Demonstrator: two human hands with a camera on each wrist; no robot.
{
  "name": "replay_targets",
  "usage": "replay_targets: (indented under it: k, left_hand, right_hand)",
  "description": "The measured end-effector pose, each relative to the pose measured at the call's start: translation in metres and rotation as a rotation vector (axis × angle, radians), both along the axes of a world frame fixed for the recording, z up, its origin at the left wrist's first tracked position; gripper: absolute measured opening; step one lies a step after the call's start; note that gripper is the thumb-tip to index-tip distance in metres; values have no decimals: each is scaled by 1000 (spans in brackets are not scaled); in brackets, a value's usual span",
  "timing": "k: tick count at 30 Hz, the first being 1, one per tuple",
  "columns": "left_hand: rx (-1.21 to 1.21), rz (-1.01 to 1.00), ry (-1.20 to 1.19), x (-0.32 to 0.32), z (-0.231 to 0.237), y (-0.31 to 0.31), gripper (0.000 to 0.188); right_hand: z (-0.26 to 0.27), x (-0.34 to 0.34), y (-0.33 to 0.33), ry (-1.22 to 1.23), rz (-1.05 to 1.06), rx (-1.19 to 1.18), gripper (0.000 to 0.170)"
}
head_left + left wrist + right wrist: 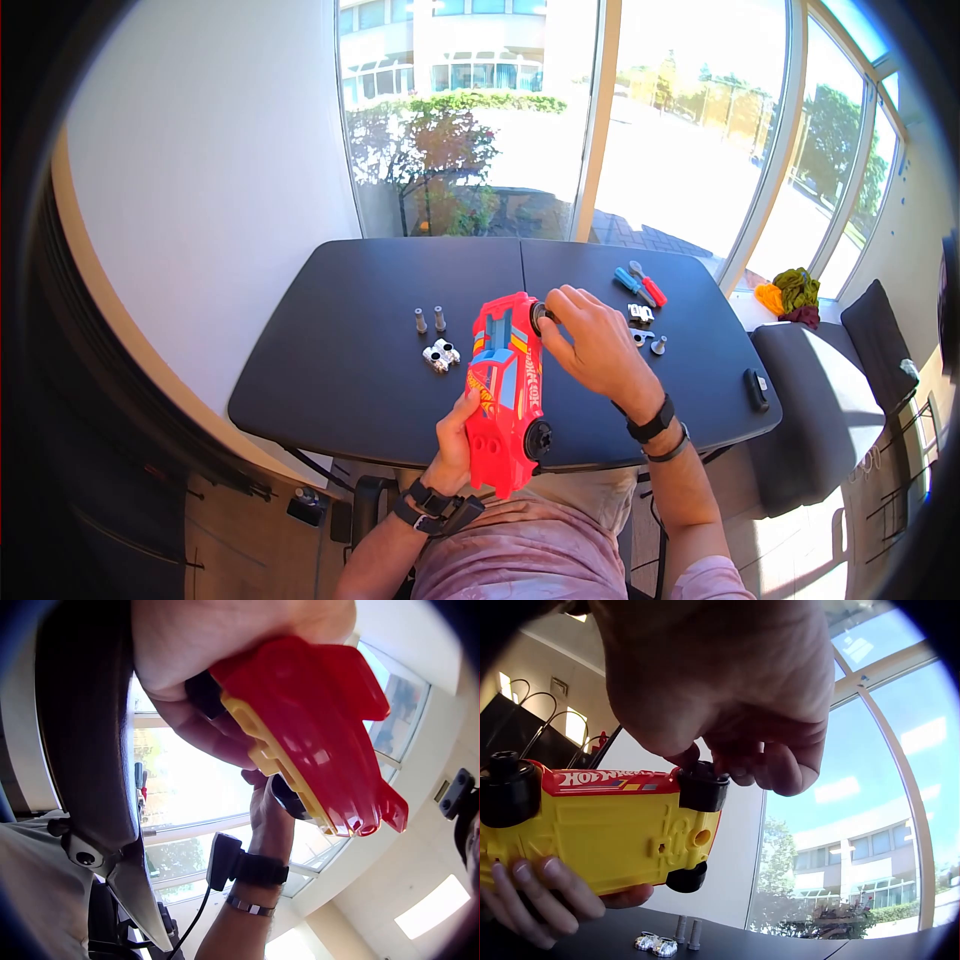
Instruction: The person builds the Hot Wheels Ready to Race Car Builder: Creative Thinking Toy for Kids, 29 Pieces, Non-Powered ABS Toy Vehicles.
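Over the near side of the table (350, 320), our left hand (458, 440) grips the red toy car (505, 385) while our right hand (600, 345) pinches a wheel (703, 793); with three wheels visibly on but silver parts (440, 356) and grey pegs (439, 319) loose, we judge the work partway.

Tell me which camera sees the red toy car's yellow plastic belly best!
The right wrist view, because the yellow plastic belly faces that camera, partly covered by the left hand. Left wrist shows only its edge; head shows none.
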State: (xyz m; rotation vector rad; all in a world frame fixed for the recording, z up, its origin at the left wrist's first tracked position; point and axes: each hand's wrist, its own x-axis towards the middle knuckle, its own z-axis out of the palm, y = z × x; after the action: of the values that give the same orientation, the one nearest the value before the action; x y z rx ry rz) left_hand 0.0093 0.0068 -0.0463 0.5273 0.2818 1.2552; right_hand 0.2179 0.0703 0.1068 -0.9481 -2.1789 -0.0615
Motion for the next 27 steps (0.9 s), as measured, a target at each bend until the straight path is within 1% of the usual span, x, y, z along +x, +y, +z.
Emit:
replay_targets:
  k: [5, 8, 11, 14, 17, 20, 23, 26, 27]
  left_hand:
    - [-2, 9, 10, 0, 5, -2, 60]
    - [7, -18, -4, -1, 5, -2, 62]
    - [0, -36, -10, -1, 5, -3, 63]
    - [0, -24, -22, 1, 6, -3, 63]
    - [1, -27, -28, 1, 8, -4, 64]
    - [17, -6, -19, 0, 3, -2, 63]
    - [21, 1, 2, 1, 5, -2, 62]
    - [10, -15, -15, 1, 6, -2, 62]
    - [11, -10, -15, 1, 5, -2, 62]
  right_hand:
    - [-6, 0, 3, 43, 18, -16, 19]
    - [-8, 1, 4, 0, -33, -35, 22]
    - [-9, 0, 3, 51, -30, -54, 24]
    - [-8, 1, 1, 138, -13, -129, 29]
    - [-8, 6, 0, 161, 5, -149, 34]
    - [-5, 12, -1, 244, -4, -191, 36]
    - [-9, 22, 0, 232, -29, -187, 35]
    - [-14, 27, -8, 255, -47, -246, 39]
    - [-18, 29, -10, 278, -28, -331, 40]
